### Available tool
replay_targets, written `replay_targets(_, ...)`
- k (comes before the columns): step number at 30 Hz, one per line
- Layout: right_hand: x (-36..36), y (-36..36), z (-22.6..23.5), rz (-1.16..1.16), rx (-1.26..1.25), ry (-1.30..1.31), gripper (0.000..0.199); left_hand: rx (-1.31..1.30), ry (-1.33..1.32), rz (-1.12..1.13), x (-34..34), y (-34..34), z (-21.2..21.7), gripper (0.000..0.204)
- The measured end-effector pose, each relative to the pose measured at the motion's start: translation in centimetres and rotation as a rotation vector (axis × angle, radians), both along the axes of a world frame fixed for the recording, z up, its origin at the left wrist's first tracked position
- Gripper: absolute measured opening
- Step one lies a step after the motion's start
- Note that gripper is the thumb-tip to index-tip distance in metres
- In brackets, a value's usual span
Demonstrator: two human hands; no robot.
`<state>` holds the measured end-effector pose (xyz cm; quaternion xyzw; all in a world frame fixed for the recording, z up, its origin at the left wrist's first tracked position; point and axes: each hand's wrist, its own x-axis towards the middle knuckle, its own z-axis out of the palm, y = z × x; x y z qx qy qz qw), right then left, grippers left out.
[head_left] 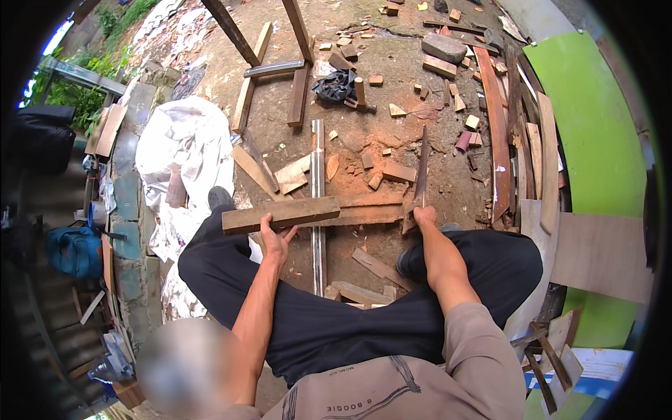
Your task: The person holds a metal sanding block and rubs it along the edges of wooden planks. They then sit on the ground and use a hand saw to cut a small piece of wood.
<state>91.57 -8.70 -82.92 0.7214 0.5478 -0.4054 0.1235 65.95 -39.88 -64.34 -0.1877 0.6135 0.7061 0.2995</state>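
Note:
My left hand grips a short, thick wooden block from below, its fingers against the near side. The block lies nearly level above my left knee, its right end over a striped metal-look bar on the ground. In my right hand is the handle of a handsaw, its narrow blade pointing away from me. The saw and the block are apart. Between my feet a wooden plank lies crosswise amid orange sawdust. Loose offcuts lie around it, among them a small block.
A wooden frame stands ahead, beside a black plastic bag. White sheeting spreads at the left. Long boards and a green panel line the right. A grey stone lies farther off. A blurred patch covers the lower left.

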Motion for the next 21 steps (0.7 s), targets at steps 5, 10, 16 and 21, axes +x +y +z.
replay_targets(5,0.4,4.5,-2.2,-0.108,0.214,0.096,0.052,0.112,0.007,0.009,0.7,-0.2,0.5,0.061)
replay_targets(10,1.6,9.5,-2.3,-0.226,0.508,0.190,0.047,0.220,-0.044,0.074,1.8,0.6,1.4,0.060)
replay_targets(16,-3.6,14.3,12.6,-0.299,0.438,0.422,0.034,0.248,-0.035,0.102,0.6,-0.5,-0.1,0.053)
replay_targets(21,-5.7,16.2,29.4,-0.348,0.094,0.985,0.031,0.219,-0.053,0.062,0.6,0.2,-0.7,0.044)
